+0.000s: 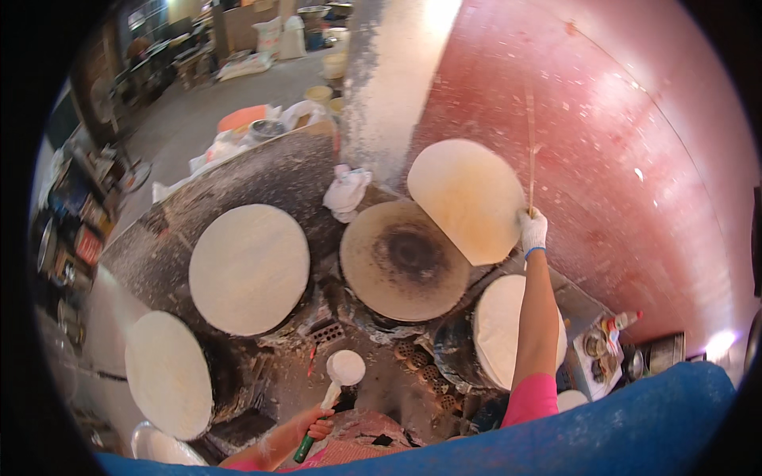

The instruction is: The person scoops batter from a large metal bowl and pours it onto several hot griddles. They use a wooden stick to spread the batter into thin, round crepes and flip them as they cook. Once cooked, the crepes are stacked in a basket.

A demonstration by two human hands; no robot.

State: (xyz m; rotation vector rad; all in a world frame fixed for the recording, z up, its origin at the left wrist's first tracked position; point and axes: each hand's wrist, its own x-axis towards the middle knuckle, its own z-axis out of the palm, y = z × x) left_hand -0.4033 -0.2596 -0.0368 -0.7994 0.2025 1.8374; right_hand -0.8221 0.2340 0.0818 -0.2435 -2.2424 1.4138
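Note:
My left hand (316,425), bare and low in the middle, is closed round the green grip of a ladle (346,369) with a round white head. My right hand (535,232), in a white glove with a blue cuff, grips the right edge of a large thin pancake (472,202). A thin stick (531,143) rises from the same hand. The pancake, browned in its lower part, is raised beside a round griddle (405,262), covering its upper right edge. The griddle's bared surface has a dark scorched middle.
Pale sheets cover other round griddles: one left of centre (249,270), one far left (169,375), one under my right forearm (500,333). A white cloth (346,193) sits behind the middle griddle. Perforated briquettes (429,373) lie below. A red wall (603,159) rises at right.

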